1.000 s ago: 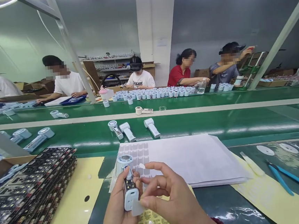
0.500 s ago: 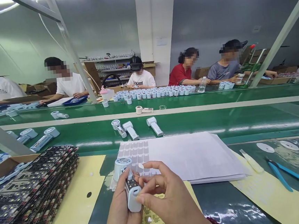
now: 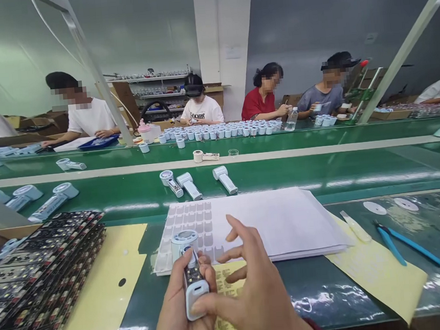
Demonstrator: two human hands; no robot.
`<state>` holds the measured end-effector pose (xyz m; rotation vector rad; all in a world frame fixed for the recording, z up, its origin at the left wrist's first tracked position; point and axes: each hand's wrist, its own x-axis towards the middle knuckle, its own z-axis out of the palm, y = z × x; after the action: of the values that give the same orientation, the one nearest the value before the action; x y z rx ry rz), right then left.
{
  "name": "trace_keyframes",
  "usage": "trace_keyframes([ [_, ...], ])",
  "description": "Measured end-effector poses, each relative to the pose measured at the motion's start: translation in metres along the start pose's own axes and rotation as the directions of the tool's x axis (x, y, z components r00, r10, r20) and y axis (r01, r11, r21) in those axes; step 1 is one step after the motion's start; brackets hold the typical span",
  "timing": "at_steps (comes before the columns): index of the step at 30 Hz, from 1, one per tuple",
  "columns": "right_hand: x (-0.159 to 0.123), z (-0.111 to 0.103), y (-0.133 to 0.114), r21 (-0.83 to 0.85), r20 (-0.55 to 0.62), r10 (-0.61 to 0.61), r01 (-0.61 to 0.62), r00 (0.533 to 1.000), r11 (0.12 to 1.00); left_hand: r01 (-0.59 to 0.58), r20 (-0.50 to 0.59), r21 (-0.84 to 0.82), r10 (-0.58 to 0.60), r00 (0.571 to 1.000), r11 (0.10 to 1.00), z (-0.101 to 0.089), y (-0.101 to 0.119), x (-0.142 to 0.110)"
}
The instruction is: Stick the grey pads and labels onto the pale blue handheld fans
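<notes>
Left hand (image 3: 179, 312) is wrapped around the handheld device (image 3: 191, 275), long axis pointing away; right hand's (image 3: 254, 295) thumb presses its near end, fingers splayed.

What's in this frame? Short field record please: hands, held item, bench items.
left hand: grips small handheld device, circuit board exposed
right hand: thumb on device's lower end, fingers spread
bench left: stack of circuit boards
bench centre: white sheet stack
bench right: blue tweezers
conveyor: similar devices lying

Bare green mat (image 3: 323, 284) rightward; circuit-board stack (image 3: 41, 278) crowding the left.
</notes>
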<state>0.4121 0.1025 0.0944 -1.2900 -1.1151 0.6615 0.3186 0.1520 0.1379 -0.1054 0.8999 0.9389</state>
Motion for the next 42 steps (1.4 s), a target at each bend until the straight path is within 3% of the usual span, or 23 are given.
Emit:
trace_keyframes([
  [2, 0.002, -0.012, 0.007, 0.127, 0.029, 0.138, -0.140, 0.990, 0.982, -0.037, 0.005, 0.082, 0.037, 0.999, 0.996, -0.001, 0.000, -0.005],
  [4, 0.002, -0.027, 0.015, 0.158, 0.094, 0.197, -0.210, 0.976, 0.965, -0.146, 0.047, 0.234, 0.139, 0.989, 0.961, -0.006, 0.000, -0.004],
  [8, -0.006, -0.051, 0.037, -0.112, 0.125, 0.142, -0.129, 0.982, 0.985, -0.263, 0.108, 0.543, 0.244, 0.964, 0.797, -0.026, -0.003, 0.011],
  [11, -0.014, -0.051, 0.050, -0.299, 0.136, 0.118, -0.073, 0.984, 0.951, -0.273, 0.147, 0.623, 0.233, 0.961, 0.733, -0.041, -0.006, 0.026],
  [17, -0.017, -0.047, 0.054, -0.336, 0.154, 0.088, -0.032, 0.984, 0.941, -0.296, 0.183, 0.621, 0.233, 0.955, 0.725, -0.056, -0.007, 0.039],
  [22, -0.011, -0.059, 0.030, -0.032, 0.228, 0.165, -0.162, 0.960, 0.986, -0.245, 0.172, 0.639, 0.174, 0.969, 0.730, -0.052, -0.003, 0.032],
  [25, -0.005, -0.048, 0.010, 0.159, 0.285, 0.178, -0.230, 0.942, 0.960, -0.218, 0.192, 0.586, 0.127, 0.973, 0.781, -0.044, -0.001, 0.025],
  [27, 0.000, -0.034, 0.000, 0.197, 0.324, 0.165, -0.237, 0.932, 0.951, -0.204, 0.190, 0.513, 0.122, 0.974, 0.834, -0.038, 0.001, 0.024],
  [31, 0.009, -0.013, -0.009, 0.112, 0.343, 0.157, -0.207, 0.926, 0.972, -0.240, 0.157, 0.416, 0.190, 0.969, 0.877, -0.031, 0.003, 0.026],
  [37, 0.019, -0.006, -0.006, 0.023, 0.346, 0.167, -0.186, 0.923, 0.982, -0.336, 0.134, 0.430, 0.308, 0.942, 0.838, -0.029, 0.010, 0.031],
  [39, 0.019, -0.004, -0.004, -0.006, 0.336, 0.130, -0.136, 0.933, 0.991, -0.333, 0.116, 0.442, 0.315, 0.942, 0.833, -0.027, 0.012, 0.031],
  [42, 0.017, 0.000, -0.002, -0.098, 0.302, 0.004, 0.027, 0.953, 0.995, -0.272, 0.145, 0.426, 0.232, 0.962, 0.863, -0.024, 0.014, 0.029],
])
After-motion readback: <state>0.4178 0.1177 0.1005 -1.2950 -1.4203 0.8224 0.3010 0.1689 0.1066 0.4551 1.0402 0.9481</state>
